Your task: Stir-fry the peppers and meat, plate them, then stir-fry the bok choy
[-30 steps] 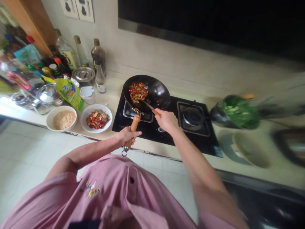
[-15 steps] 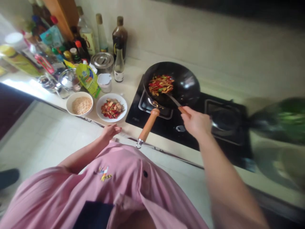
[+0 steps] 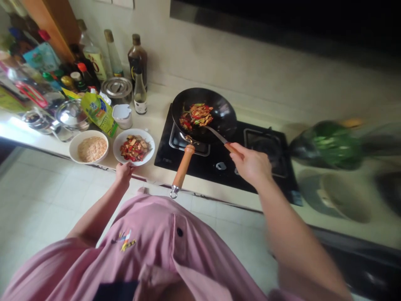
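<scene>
In my right hand [image 3: 252,165] is the wooden handle of a metal-shafted spatula [image 3: 217,136], fingers wrapped round it. The spatula's far end is among sliced meat and red and green peppers [image 3: 200,113] in a black wok [image 3: 224,113], which sits on the left burner. Its wooden handle [image 3: 184,165] points toward me. My left hand [image 3: 124,172] is at the front rim of a white plate [image 3: 151,144], fingers closed on its edge; part of the grip is hidden below the rim. More sliced meat and peppers lie on the plate, which rests at the counter's front.
A white bowl [image 3: 73,152] of pale food stands left of the plate. Behind are a green pouch [image 3: 99,113], a white tub [image 3: 122,117], a lidded steel pot [image 3: 117,90] and several bottles. Right of the black stove [image 3: 200,169] sits a glass bowl of greens [image 3: 338,144], blurred.
My left hand has moved forward and left from the counter edge to the plate's rim. The food in the wok has shifted and spread with the spatula. The view has swung right.
</scene>
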### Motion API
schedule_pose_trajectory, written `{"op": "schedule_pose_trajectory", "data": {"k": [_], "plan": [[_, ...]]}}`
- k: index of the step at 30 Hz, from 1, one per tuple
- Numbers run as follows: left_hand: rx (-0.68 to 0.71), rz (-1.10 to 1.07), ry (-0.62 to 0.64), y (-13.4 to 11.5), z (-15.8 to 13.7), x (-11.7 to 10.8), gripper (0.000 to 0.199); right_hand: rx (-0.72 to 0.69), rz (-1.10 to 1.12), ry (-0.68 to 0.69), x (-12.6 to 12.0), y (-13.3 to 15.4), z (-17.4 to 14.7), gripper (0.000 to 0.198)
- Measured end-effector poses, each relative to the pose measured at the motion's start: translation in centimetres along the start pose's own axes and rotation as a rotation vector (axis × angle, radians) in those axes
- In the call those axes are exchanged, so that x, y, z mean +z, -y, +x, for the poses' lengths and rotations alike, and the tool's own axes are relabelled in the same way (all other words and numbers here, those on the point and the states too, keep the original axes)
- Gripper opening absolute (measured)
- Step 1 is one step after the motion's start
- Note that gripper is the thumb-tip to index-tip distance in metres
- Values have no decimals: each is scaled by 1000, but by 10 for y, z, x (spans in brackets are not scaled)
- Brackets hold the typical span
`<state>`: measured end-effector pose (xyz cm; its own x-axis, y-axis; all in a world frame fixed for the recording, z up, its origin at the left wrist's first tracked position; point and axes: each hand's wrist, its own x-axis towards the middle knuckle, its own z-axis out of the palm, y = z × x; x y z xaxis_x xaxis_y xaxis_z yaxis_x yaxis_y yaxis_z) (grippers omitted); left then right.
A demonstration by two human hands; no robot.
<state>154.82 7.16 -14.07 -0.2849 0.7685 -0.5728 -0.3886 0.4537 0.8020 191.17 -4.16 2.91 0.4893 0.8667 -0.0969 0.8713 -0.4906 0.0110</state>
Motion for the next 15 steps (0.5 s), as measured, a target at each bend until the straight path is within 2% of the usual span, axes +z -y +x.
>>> {"op": "schedule_pose_trajectory", "data": {"k": [5,9,12,15], "plan": [[56,-7,78,-12,-11,-3,31,12,-20,-35,-6,-4,-3,49],[100,7,175,-40,-36,3,34,9,-36,-59,-15,-8,-6,48],[149,19,285,-71,-58,21,33,-6,-44,-77,-27,-15,-9,48],[168,34,415,-100,-75,53,31,-29,-39,-143,-42,-25,-12,49]]}}
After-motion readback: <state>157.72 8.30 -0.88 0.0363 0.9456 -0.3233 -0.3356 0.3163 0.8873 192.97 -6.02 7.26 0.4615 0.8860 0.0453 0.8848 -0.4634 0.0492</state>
